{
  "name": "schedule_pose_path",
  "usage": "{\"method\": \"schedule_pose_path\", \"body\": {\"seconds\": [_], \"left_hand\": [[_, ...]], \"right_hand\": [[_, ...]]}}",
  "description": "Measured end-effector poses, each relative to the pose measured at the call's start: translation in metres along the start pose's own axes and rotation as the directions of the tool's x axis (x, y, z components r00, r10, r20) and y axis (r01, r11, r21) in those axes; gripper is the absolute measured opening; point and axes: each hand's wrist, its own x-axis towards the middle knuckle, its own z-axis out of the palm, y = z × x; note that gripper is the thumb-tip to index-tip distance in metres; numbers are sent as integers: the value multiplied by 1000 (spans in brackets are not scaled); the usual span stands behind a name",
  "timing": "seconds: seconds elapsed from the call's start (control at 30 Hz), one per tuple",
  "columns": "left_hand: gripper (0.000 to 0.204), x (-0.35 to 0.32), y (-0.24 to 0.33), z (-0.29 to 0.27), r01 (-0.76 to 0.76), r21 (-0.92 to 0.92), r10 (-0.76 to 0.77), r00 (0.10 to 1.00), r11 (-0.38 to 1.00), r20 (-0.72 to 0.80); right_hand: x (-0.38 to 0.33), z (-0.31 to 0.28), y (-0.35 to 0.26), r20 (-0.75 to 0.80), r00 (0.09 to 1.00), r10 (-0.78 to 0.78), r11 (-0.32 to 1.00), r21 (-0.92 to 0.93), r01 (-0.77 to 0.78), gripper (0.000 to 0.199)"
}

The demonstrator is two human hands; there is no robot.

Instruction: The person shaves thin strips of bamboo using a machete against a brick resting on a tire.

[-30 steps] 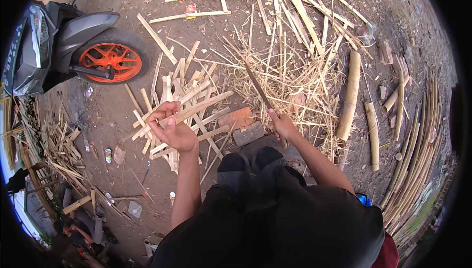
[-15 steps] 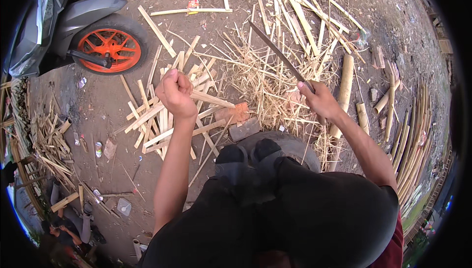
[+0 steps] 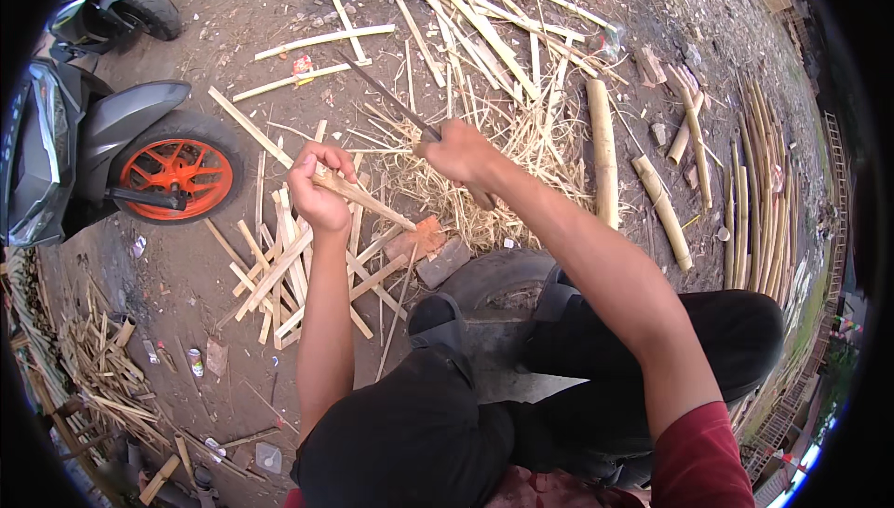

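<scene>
My left hand (image 3: 321,193) is closed round a pale split-bamboo strip (image 3: 377,206). The strip slants down to the right, its lower end at an orange brick (image 3: 421,236) with a grey block beside it. In my right hand (image 3: 461,154) is the handle of a long machete (image 3: 396,103). Its dark blade points up and left, above the ground and apart from the held strip. Below my left hand lies a loose pile of cut bamboo strips (image 3: 289,275). Thin curly bamboo shavings (image 3: 521,173) heap up beyond and right of my right hand.
A motorbike's orange-rimmed front wheel (image 3: 177,177) stands at the left. Long bamboo strips (image 3: 494,42) lie scattered at the far side. Round bamboo pieces (image 3: 603,149) are on the right, beside a row of long poles (image 3: 764,201). A tyre (image 3: 494,275) is near my feet.
My right hand has swung the machete leftward, closer to my left hand. The left hand keeps hold of the strip. My right leg has moved outward, and the view has shifted.
</scene>
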Motion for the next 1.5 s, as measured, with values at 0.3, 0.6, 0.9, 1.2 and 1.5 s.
{"method": "schedule_pose_path", "body": {"seconds": [0.3,0.6,0.9,1.2,1.5], "left_hand": [[35,13,-11,4,-98,24,100,930,995,-355],[28,26,-12,11,-54,133,107,894,990,-436],[33,29,-13,-12,-93,167,170,822,982,-543],[30,24,-5,-41,-87,158,166,775,984,-610],[32,16,-3,-1,-100,187,194,775,977,-602]], "right_hand": [[-19,163,157,-67,989,130,983,141,-120,84],[-32,159,146,19,986,167,977,133,-168,75],[-31,134,90,-135,987,-88,973,199,114,73],[-4,128,158,-36,973,227,971,83,-224,75],[-27,168,211,-28,995,96,995,-5,-96,75]]}}
